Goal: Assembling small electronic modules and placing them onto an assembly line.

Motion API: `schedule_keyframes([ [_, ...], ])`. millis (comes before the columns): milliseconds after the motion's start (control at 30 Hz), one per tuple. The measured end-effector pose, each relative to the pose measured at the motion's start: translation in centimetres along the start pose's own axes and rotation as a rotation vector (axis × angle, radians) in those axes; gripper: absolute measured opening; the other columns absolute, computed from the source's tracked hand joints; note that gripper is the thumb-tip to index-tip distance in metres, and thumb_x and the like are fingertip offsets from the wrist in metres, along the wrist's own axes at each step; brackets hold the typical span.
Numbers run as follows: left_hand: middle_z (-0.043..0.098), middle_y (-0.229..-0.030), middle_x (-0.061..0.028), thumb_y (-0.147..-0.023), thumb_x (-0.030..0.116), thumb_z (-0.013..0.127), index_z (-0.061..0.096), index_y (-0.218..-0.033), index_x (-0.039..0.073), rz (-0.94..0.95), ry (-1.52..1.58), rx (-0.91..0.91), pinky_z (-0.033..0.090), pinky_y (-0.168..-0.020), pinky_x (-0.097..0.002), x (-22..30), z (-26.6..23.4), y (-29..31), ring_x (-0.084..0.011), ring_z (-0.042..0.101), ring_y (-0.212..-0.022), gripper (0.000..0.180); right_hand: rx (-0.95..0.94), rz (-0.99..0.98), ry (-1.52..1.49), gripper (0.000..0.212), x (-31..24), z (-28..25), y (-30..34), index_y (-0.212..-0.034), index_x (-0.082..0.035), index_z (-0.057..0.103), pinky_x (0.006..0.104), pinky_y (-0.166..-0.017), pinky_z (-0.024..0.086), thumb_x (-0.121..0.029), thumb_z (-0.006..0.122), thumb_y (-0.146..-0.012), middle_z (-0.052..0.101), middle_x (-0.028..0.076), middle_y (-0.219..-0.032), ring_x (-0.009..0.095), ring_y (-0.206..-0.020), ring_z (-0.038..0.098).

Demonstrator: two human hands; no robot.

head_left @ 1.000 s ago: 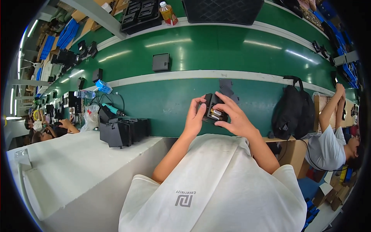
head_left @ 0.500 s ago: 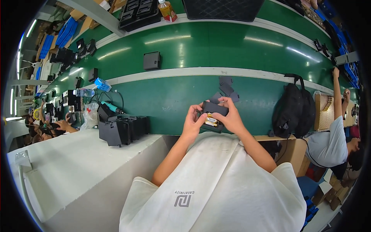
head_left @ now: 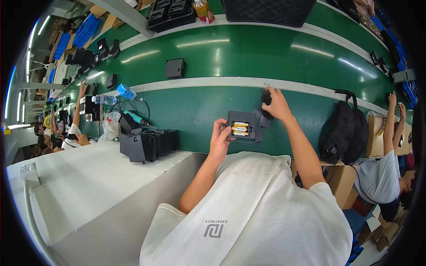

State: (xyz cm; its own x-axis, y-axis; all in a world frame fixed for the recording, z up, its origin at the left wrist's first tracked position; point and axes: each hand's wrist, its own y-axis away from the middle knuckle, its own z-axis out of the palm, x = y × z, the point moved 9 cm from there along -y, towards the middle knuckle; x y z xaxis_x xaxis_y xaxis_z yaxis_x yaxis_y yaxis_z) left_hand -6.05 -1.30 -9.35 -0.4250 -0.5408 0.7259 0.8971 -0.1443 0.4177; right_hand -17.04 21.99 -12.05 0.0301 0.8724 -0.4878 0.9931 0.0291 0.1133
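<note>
My left hand point(head_left: 219, 140) grips the left edge of a dark grey box-shaped device point(head_left: 242, 115) at the near part of the green bench. Its battery compartment is uncovered and faces up, with several gold-and-black cylindrical batteries point(head_left: 240, 129) side by side in it. To the right and farther off, my right hand point(head_left: 278, 106) has its fingers closed on a small dark plastic cover point(head_left: 266, 96), blurred and partly hidden. Between the device and that hand, more flat dark covers point(head_left: 264, 121) lie on the bench, partly overlapped by the device.
Black housings point(head_left: 148, 142) and a teal-handled tool point(head_left: 136, 118) are at left, by a plastic bag point(head_left: 109, 126). A black backpack point(head_left: 339, 131) lies at right. Beyond the pale rail sits another black box point(head_left: 175, 68). Other people work at both sides.
My right hand has left the device and moved right and away to the dark covers, closing on one. My left hand keeps the device, now lower and flatter, with its batteries in full view.
</note>
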Motion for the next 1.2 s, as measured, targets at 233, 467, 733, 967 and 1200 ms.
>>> schedule_keyframes([
  [233, 0.05, -0.105, -0.0065, -0.097, 0.011, 0.048, 0.04, -0.121, 0.012, -0.02, -0.006, 0.01, 0.045, -0.07, -0.0213, 0.0, 1.3, 0.2, -0.0111, 0.053, -0.084, 0.026, -0.033, -0.13, -0.913, 0.036, -7.1, -8.1, 5.9, -0.108, -0.005, 0.06, 0.0287, -0.085, 0.044, -0.001, 0.066, -0.072, 0.051, 0.006, -0.101, 0.017, -0.094, 0.05],
  [467, 0.048, -0.105, -0.0067, -0.098, 0.011, 0.048, 0.038, -0.122, 0.012, -0.071, 0.12, -0.071, 0.046, -0.071, -0.0219, -0.1, 2.9, 0.4, -0.0112, 0.053, -0.083, 0.027, 0.053, -0.459, -0.562, 0.033, -11.6, -8.7, 9.5, -0.097, -0.009, 0.065, 0.0352, -0.092, 0.042, -0.004, 0.073, -0.065, 0.055, 0.005, -0.109, 0.024, -0.102, 0.051],
  [733, 0.048, -0.114, -0.0105, -0.095, 0.009, 0.054, 0.037, -0.126, 0.012, -0.038, -0.027, -0.073, 0.048, -0.078, -0.0266, -0.1, 4.5, 0.3, -0.0167, 0.054, -0.092, 0.036, 0.223, -0.583, -0.367, 0.03, -11.4, -11.2, 10.6, -0.093, -0.015, 0.072, 0.0412, -0.095, 0.04, -0.014, 0.077, -0.063, 0.06, 0.0, -0.102, 0.023, -0.097, 0.053],
  [967, 0.055, -0.109, -0.0086, -0.086, 0.002, 0.061, 0.04, -0.121, 0.013, 0.014, -0.115, -0.097, 0.045, -0.076, -0.0226, 0.4, 5.6, 0.3, -0.0143, 0.054, -0.088, 0.042, 0.088, -0.112, -0.959, 0.074, -6.5, -6.4, 10.7, -0.144, -0.009, 0.033, 0.043, -0.105, 0.035, -0.022, 0.072, -0.082, 0.045, 0.017, -0.133, 0.032, -0.119, 0.048],
  [1200, 0.054, -0.095, -0.004, -0.088, 0.003, 0.06, 0.039, -0.108, 0.014, -0.097, -0.179, -0.307, 0.043, -0.074, -0.0223, -1.1, 9.2, -4.3, -0.0116, 0.052, -0.081, 0.031, -0.003, 0.21, -1.154, 0.069, -2.0, -3.7, 11.7, -0.145, -0.008, 0.03, 0.0343, -0.096, 0.041, -0.027, 0.066, -0.09, 0.048, 0.016, -0.128, 0.026, -0.114, 0.05],
])
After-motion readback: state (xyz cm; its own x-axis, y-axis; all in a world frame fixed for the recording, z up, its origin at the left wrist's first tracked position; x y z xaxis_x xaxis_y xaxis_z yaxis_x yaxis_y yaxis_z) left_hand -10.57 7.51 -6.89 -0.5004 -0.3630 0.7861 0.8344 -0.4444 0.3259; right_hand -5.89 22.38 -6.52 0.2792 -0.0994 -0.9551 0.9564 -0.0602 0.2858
